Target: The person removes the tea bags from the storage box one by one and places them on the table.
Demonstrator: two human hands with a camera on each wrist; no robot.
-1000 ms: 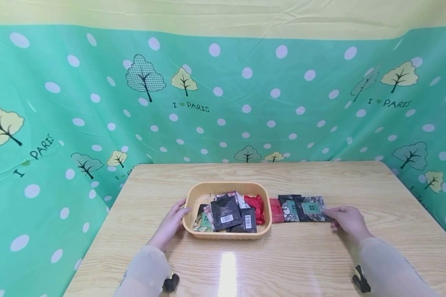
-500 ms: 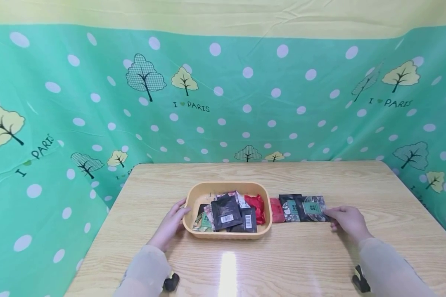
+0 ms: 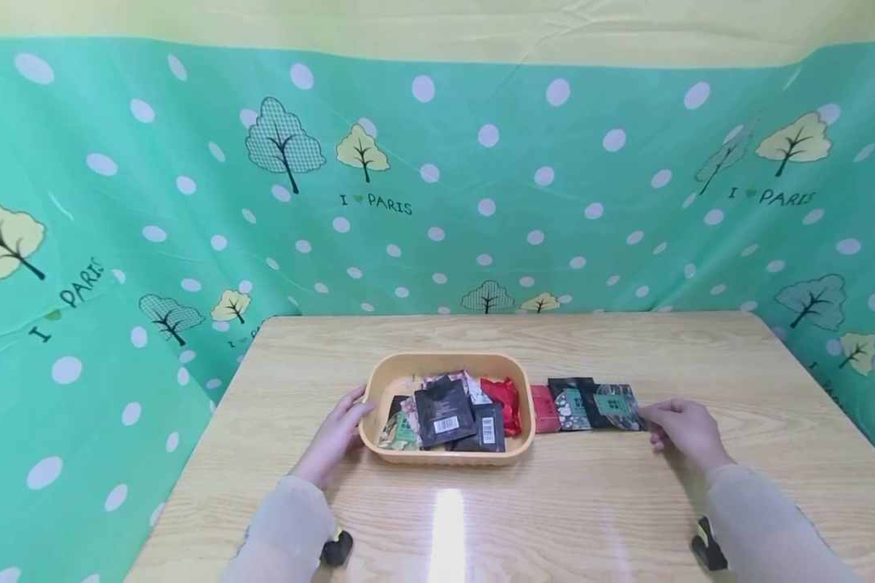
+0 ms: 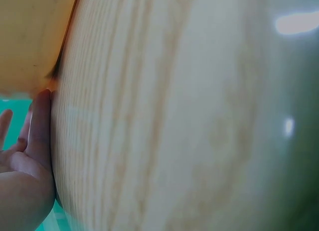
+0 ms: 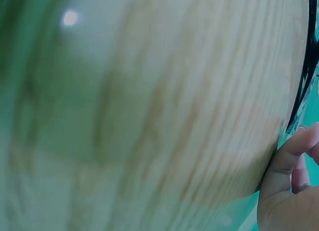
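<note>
A yellow plastic basket [image 3: 448,457] on the table holds several sachets. In the head view my left hand [image 3: 338,429] rests at its left end, thumb by the rim. The left wrist view shows the fairly straight fingers of my left hand [image 4: 30,156] against the basket's wall [image 4: 30,42]. Right of the basket, a red sachet [image 3: 545,409], a black sachet [image 3: 570,405] and another black sachet with a green label [image 3: 612,406] lie in an overlapping row. My right hand [image 3: 685,429] pinches the right edge of that last sachet. The right wrist view shows its bent finger and thumb at the sachet [image 5: 305,86].
Inside the basket lie black sachets with barcodes [image 3: 445,413], a crumpled red packet [image 3: 503,403] and a green-labelled one [image 3: 403,429]. Beneath everything is a wood-grain table [image 3: 554,518]. A green dotted curtain [image 3: 481,202] hangs behind it and along both sides.
Both hands, the basket and the row of sachets keep their places. The whole head view has shifted slightly upward.
</note>
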